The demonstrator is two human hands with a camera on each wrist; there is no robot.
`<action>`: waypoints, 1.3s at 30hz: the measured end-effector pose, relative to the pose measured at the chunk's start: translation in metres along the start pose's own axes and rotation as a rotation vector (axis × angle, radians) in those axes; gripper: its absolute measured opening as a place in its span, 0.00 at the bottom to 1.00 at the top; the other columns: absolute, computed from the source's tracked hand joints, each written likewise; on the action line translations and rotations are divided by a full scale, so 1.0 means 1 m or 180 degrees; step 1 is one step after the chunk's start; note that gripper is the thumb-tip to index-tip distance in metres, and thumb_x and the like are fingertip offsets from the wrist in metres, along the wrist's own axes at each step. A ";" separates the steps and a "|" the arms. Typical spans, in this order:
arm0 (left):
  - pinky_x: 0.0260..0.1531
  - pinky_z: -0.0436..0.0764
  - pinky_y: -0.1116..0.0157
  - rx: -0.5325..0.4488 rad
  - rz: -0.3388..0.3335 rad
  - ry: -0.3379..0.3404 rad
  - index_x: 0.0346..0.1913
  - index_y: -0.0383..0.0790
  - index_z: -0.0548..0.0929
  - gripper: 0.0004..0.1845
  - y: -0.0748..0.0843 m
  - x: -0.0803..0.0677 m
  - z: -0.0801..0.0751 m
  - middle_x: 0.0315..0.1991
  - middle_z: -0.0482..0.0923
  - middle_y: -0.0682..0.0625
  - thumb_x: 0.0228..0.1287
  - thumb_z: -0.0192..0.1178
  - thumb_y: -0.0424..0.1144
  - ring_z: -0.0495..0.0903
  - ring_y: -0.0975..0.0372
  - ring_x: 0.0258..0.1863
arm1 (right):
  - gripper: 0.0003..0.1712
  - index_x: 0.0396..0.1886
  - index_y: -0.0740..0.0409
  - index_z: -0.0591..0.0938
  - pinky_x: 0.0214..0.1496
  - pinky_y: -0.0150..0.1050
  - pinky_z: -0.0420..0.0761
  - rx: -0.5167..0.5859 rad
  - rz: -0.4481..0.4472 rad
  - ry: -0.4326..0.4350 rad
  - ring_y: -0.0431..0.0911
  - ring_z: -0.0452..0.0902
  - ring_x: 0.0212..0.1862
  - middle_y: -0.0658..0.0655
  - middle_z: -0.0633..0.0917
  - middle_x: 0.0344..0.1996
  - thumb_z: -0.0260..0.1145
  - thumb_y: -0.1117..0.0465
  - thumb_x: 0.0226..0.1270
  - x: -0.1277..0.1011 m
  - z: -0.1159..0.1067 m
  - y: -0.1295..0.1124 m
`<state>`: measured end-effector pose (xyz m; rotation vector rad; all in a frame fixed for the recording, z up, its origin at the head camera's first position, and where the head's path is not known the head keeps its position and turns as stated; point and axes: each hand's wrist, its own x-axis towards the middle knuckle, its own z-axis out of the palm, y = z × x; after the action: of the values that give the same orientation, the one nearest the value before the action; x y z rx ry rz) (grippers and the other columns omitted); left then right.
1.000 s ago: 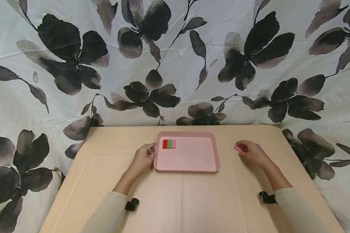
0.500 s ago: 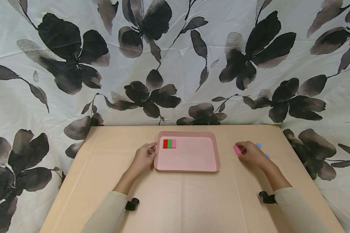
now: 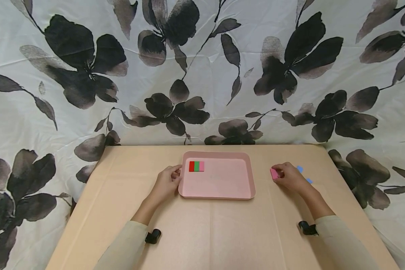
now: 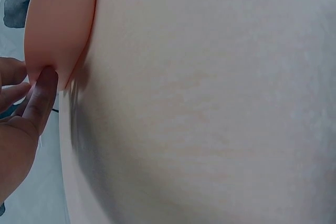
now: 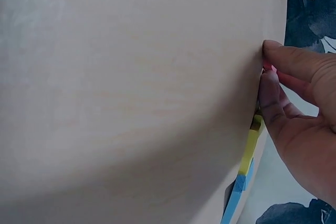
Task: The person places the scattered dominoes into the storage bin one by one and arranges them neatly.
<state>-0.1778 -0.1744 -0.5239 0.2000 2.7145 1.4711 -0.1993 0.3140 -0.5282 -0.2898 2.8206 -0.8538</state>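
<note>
Head view shows three blocks [image 3: 196, 166] already lined up in your pink tray [image 3: 219, 193], your left hand [image 3: 165, 183] holding its edge, your right hand [image 3: 288, 176] pinching a pink block [image 3: 274, 173] beside it, blue pieces [image 3: 299, 168] waiting.

Smooth matt plastic tray [image 3: 218, 192], matt tan tablecloth [image 3: 202, 232], soft floral fabric backdrop [image 3: 202, 75].

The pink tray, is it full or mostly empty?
Mostly empty: the tray holds only three small blocks, red, green and pink, side by side in its far left corner.
</note>
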 end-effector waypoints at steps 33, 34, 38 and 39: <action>0.44 0.85 0.66 0.0032 0.0004 0.0072 0.67 0.31 0.79 0.25 -0.001 -0.001 0.004 0.48 0.81 0.42 0.67 0.64 0.27 0.83 0.56 0.45 | 0.27 0.57 0.66 0.84 0.41 0.29 0.81 0.0230 -0.0242 0.0548 0.49 0.84 0.41 0.58 0.87 0.39 0.79 0.63 0.58 0.012 -0.002 -0.049; 0.44 0.85 0.66 0.0029 -0.0002 0.0071 0.67 0.31 0.79 0.25 -0.001 0.000 0.004 0.48 0.81 0.42 0.67 0.64 0.27 0.83 0.56 0.45 | 0.27 0.56 0.65 0.84 0.41 0.29 0.81 0.0248 -0.0263 0.0569 0.49 0.84 0.41 0.58 0.87 0.39 0.80 0.63 0.58 0.014 -0.003 -0.053; 0.44 0.85 0.67 0.0019 -0.0012 0.0084 0.67 0.32 0.79 0.25 0.000 0.001 0.005 0.48 0.81 0.42 0.67 0.65 0.27 0.83 0.55 0.45 | 0.26 0.56 0.63 0.84 0.43 0.31 0.83 0.0308 -0.0351 0.0606 0.49 0.84 0.42 0.59 0.86 0.42 0.79 0.63 0.58 0.022 -0.002 -0.067; 0.44 0.85 0.66 0.0023 -0.0012 0.0087 0.67 0.32 0.79 0.24 0.001 0.002 0.005 0.48 0.81 0.42 0.67 0.65 0.27 0.83 0.55 0.45 | 0.26 0.56 0.63 0.84 0.44 0.33 0.83 0.0336 -0.0375 0.0601 0.49 0.84 0.43 0.59 0.86 0.43 0.79 0.63 0.58 0.024 -0.002 -0.071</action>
<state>-0.1789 -0.1697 -0.5262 0.1762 2.7403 1.4740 -0.2138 0.2513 -0.4893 -0.3818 2.9406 -1.1061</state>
